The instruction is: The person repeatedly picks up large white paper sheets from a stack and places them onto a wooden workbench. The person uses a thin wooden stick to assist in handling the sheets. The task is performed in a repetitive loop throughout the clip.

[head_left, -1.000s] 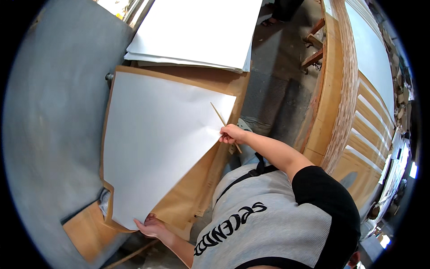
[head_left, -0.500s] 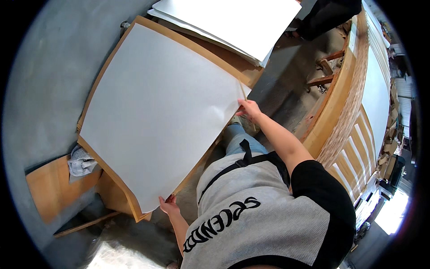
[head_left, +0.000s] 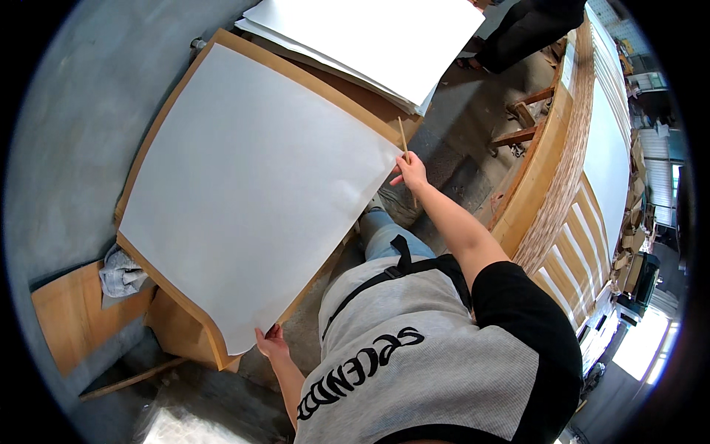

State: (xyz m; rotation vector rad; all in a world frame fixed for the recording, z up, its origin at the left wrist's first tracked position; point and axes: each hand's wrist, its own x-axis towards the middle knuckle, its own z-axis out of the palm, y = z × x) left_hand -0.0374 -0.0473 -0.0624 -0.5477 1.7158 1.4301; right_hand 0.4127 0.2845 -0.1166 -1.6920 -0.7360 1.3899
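A large white sheet (head_left: 251, 185) lies over a brown board (head_left: 296, 74), whose border shows along the far, left and near-left sides. At the sheet's right corner is my right hand (head_left: 411, 172), closed around a thin wooden stick (head_left: 401, 129), its fingertips close to the sheet's edge. The stick pokes out on both sides of the hand. My left hand (head_left: 274, 344) is at the near corner, its fingers pinching the sheet's edge; part of them is hidden.
Beyond the board lies a stack of white sheets (head_left: 370, 44). A grey cloth (head_left: 122, 274) hangs by a wooden panel (head_left: 74, 311) at left. To the right runs a long stack of wood-coloured panels (head_left: 551, 177). Another person's dark-clothed legs (head_left: 521, 37) stand at the far right.
My right hand has shifted up to the sheet's corner, and the stick now shows clear of the sheet. The bulge near that corner has flattened. My left hand stays at the near edge.
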